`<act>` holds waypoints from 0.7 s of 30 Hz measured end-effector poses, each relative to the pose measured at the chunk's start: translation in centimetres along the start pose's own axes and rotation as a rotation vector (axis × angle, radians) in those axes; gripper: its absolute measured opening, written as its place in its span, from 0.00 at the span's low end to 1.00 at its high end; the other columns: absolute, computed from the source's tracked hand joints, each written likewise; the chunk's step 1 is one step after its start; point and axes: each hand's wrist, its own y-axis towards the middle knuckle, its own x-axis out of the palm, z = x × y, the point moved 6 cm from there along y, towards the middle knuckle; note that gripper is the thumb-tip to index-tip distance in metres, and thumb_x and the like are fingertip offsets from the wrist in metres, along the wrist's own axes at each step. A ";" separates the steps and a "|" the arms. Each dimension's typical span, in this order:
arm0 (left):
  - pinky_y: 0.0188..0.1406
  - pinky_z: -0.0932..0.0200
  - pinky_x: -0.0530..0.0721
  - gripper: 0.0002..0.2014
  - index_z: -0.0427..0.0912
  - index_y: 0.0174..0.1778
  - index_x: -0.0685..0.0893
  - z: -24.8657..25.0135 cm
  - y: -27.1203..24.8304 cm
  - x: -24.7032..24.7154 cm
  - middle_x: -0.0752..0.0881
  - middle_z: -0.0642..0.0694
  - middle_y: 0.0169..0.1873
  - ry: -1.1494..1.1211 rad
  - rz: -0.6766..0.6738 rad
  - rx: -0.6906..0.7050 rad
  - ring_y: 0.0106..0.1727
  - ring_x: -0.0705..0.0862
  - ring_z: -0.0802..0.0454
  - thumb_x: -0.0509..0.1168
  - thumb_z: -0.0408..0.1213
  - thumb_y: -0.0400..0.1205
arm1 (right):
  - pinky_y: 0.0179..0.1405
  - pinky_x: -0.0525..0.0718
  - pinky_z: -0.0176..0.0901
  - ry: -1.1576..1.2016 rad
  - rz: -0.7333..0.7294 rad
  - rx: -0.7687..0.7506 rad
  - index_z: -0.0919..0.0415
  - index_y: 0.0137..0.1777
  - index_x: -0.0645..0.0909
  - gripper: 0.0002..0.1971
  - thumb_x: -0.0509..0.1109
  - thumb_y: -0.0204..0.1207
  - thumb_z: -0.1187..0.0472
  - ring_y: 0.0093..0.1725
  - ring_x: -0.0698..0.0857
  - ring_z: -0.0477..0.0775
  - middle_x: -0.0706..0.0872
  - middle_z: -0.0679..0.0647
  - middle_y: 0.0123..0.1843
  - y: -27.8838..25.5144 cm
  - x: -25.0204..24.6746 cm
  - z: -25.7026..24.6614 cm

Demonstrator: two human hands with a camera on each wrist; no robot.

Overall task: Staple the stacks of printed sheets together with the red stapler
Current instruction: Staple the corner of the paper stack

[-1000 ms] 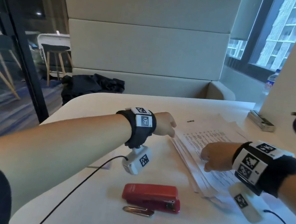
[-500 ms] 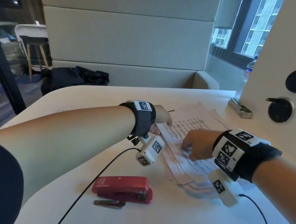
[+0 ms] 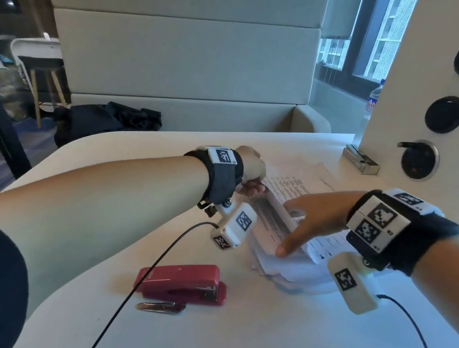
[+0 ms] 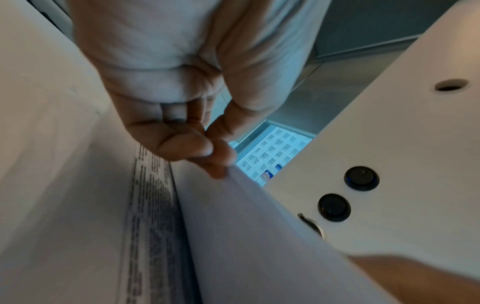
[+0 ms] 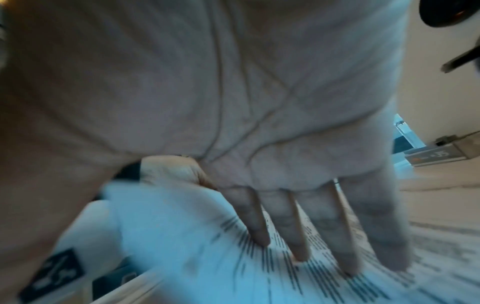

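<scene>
Head view: the glossy red plastic stapler (image 3: 181, 281) lies at six o'clock from the loose pile of white printed sheets (image 3: 285, 212).

Left wrist view: the left hand (image 4: 182, 115) pinches a lifted bundle's corner.

Right wrist view: the right hand (image 5: 259, 123) presses flat, fingers straight, on the pile; squaring edges first should help.

— How did the left hand (image 3: 248, 168) sit?
— Reaching toward twelve o'clock, its thumb and fingertips (image 4: 205, 148) pinched on a lifted sheet's edge.
— And the right hand (image 3: 310, 216)?
— Extended toward ten o'clock, palm down, its straight fingers (image 5: 298, 226) spread and pressing the printed page.
</scene>
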 end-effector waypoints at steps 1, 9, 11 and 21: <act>0.19 0.63 0.78 0.28 0.43 0.75 0.65 0.3 -0.1 -0.4 0.84 0.39 0.18 -0.028 0.020 0.010 0.16 0.78 0.54 0.54 0.19 0.80 | 0.76 0.68 0.56 -0.010 0.023 0.026 0.51 0.78 0.68 0.55 0.77 0.51 0.27 0.73 0.75 0.51 0.76 0.46 0.75 -0.5 -0.1 0.0; 0.31 0.63 0.80 0.12 0.36 0.57 0.81 1.0 -0.6 -2.8 0.87 0.42 0.43 -0.081 0.138 0.064 0.33 0.80 0.51 0.63 0.38 0.81 | 0.24 0.74 0.36 0.099 0.576 0.130 0.63 0.40 0.76 0.08 0.70 0.76 0.60 0.31 0.80 0.47 0.80 0.53 0.37 -2.5 -4.4 0.7; 0.40 0.60 0.78 0.21 0.37 0.68 0.76 0.5 -0.6 -4.3 0.82 0.42 0.56 0.023 0.224 0.078 0.43 0.80 0.50 0.63 0.45 0.82 | 0.21 0.71 0.35 0.192 0.673 0.115 0.58 0.34 0.74 0.11 0.69 0.76 0.61 0.29 0.79 0.47 0.80 0.53 0.35 -2.9 -5.3 1.0; 0.62 0.33 0.79 0.52 0.51 0.56 0.87 -2.3 0.6 -2.8 0.90 0.37 0.53 -0.261 -0.164 -0.086 0.56 0.87 0.34 0.56 0.86 0.49 | 0.23 0.65 0.36 0.038 0.757 -0.071 0.59 0.27 0.75 0.18 0.65 0.80 0.59 0.26 0.73 0.46 0.76 0.48 0.25 -3.4 -4.7 -2.2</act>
